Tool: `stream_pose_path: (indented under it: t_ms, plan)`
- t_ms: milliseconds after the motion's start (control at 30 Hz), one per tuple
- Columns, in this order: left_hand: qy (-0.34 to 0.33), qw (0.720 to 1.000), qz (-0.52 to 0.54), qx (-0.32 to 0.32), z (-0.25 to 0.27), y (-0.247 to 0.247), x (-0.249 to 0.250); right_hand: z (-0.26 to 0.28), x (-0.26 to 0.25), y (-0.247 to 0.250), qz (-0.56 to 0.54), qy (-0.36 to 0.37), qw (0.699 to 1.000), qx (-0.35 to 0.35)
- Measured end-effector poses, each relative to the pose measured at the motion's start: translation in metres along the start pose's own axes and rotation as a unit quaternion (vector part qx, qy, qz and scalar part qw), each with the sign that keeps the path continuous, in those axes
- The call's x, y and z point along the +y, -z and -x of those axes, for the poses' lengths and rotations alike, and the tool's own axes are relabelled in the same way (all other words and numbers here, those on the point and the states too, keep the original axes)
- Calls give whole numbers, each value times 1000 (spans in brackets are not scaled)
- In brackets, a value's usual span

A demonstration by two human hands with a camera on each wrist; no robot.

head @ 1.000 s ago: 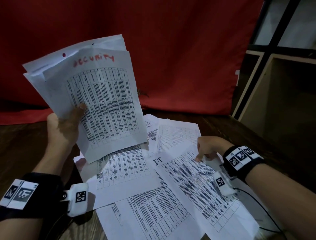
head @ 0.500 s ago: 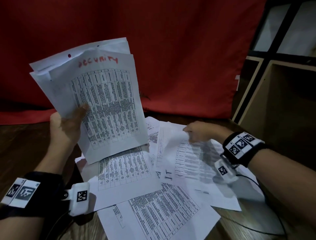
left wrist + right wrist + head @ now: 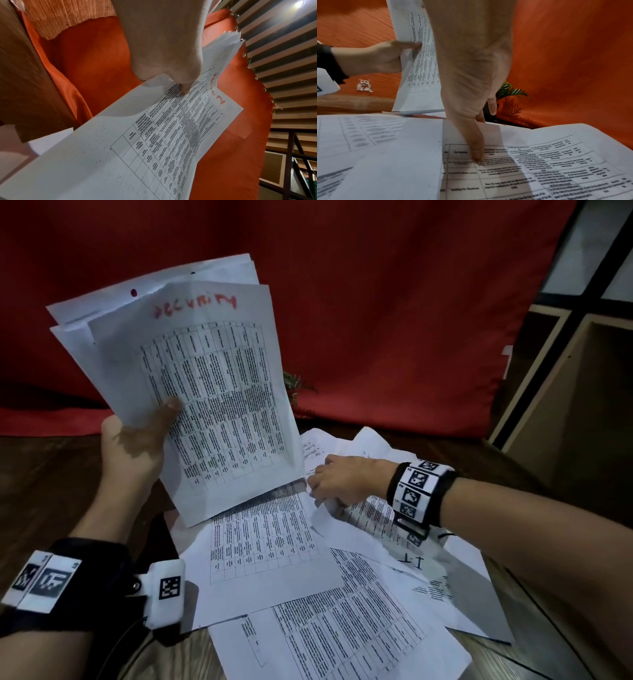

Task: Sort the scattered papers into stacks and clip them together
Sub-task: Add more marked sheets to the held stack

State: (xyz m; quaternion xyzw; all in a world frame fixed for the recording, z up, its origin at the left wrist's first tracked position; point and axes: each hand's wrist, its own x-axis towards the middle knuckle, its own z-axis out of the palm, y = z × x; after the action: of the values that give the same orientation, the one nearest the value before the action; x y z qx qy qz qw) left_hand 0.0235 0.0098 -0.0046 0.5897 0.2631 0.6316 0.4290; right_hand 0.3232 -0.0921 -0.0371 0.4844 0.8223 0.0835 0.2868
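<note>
My left hand (image 3: 137, 446) grips a stack of printed sheets (image 3: 212, 392) upright above the table, thumb on the top page, which has "SECURITY" written in red. The left wrist view shows the same stack (image 3: 154, 135) under the thumb. My right hand (image 3: 339, 481) pinches one sheet marked "IT" (image 3: 394, 529) just right of the stack's lower corner. In the right wrist view the thumb lies on top of that sheet (image 3: 539, 162) and the fingers are under it. Several more printed sheets (image 3: 274, 549) lie overlapping on the wooden table (image 3: 41, 491).
A red cloth (image 3: 376, 320) hangs behind the table. A small green plant (image 3: 294, 385) stands at its foot. Wooden shelving (image 3: 565, 422) is on the right. A small silvery heap (image 3: 364, 86) lies on the table near my left wrist, too blurred to name.
My right hand took hold of the "IT" sheet, lifted and turned it, and carried it left toward the held stack. The left hand kept its stack raised.
</note>
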Motion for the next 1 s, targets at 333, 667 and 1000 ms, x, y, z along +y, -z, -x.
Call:
stream_pose_path:
  t_ms: [333,667,1000]
  plan:
    - [17,999,24,-16,-6,-1,-6,9,5,0,-59,-22,998,-24]
    - [17,1000,24,-9,-10,-1,-23,33,32,14,-90,-112,990,-8]
    - [19,999,-19,-40,0,-30,-13,113,56,112,-549,-162,703,423]
